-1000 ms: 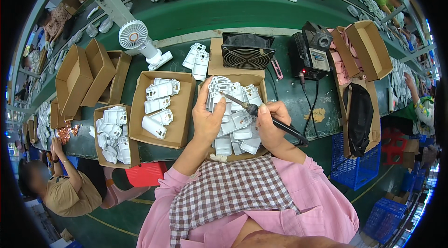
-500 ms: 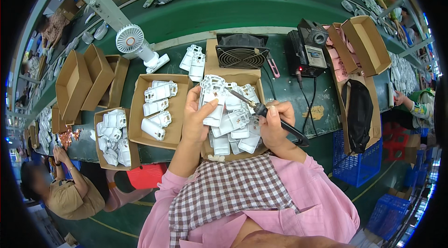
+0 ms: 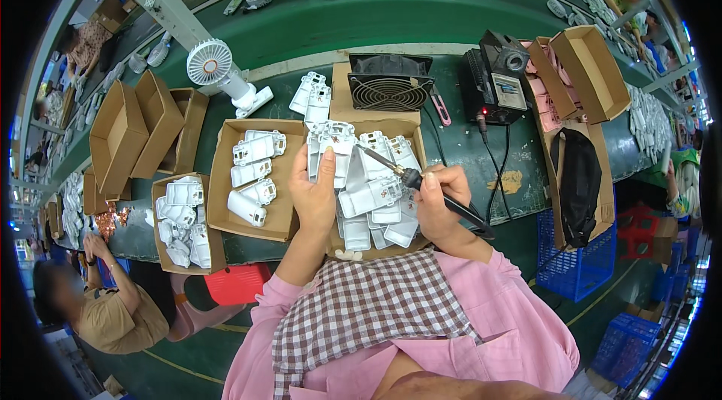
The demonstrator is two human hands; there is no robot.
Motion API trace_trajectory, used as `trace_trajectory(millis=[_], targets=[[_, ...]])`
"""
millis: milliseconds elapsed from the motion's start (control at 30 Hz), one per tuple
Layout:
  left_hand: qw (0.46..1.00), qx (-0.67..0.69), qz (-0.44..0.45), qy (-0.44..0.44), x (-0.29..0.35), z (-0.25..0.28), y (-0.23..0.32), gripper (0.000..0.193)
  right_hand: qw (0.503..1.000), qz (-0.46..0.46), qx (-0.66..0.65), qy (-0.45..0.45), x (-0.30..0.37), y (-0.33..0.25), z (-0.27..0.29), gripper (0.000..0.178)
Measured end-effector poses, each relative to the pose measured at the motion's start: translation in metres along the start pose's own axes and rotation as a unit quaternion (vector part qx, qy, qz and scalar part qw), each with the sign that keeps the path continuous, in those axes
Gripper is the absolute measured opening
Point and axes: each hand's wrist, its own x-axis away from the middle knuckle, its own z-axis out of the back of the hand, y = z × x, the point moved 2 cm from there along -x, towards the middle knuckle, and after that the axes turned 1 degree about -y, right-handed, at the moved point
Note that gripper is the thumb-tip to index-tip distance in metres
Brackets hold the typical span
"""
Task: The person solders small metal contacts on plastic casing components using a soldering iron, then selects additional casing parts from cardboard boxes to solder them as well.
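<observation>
My left hand (image 3: pixel 314 193) is closed around a white plastic housing (image 3: pixel 335 138) with small copper-coloured parts at its top end. In my right hand (image 3: pixel 444 204) is a black-handled soldering iron (image 3: pixel 411 177), gripped like a pen. Its metal tip points up and left, close to the right edge of the held housing; whether it touches I cannot tell. Beneath both hands, a cardboard box holds a pile of similar white housings (image 3: pixel 371 198). Left of it, another cardboard box (image 3: pixel 282 230) has several housings lying in it.
A square black fan (image 3: pixel 389 84) stands behind the pile. To the right are a black soldering station (image 3: pixel 492 88) with cables and a pink-handled cutter (image 3: pixel 441 108). A white handheld fan (image 3: pixel 218 69) stands at left. Beyond, a green conveyor (image 3: pixel 376 20) carries small fans. Co-workers sit on both sides.
My left hand has shifted left and tilted the housing differently. The soldering iron has moved slightly left and down with my right hand. Small fans on the conveyor have slid left.
</observation>
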Motion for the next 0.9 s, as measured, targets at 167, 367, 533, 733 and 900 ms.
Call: trace_trajectory(millis=[167,367,533,733,900], targets=[[0.999,-0.035,-0.001,0.007,0.0044,0.0001,-0.0026,0.027,0.998,-0.005,0.060,-0.010,0.0000,0.0018,0.0000,0.012],[0.996,-0.081,-0.019,0.018,0.0070,-0.0023,0.0004,0.029,0.995,-0.020,0.094,-0.009,-0.0028,0.0010,-0.0064,0.011],[0.995,-0.094,-0.020,0.018,0.0070,-0.0019,-0.0002,0.028,0.994,-0.033,0.101,-0.016,-0.0024,0.0048,-0.0055,0.011],[0.996,-0.084,-0.018,0.015,0.0076,-0.0028,0.0017,0.027,0.995,-0.052,0.086,-0.002,-0.0017,0.0064,-0.0039,0.017],[0.996,-0.082,-0.023,0.014,0.0075,-0.0029,0.0021,0.026,0.995,-0.057,0.086,0.004,-0.0017,0.0069,-0.0044,0.017]])
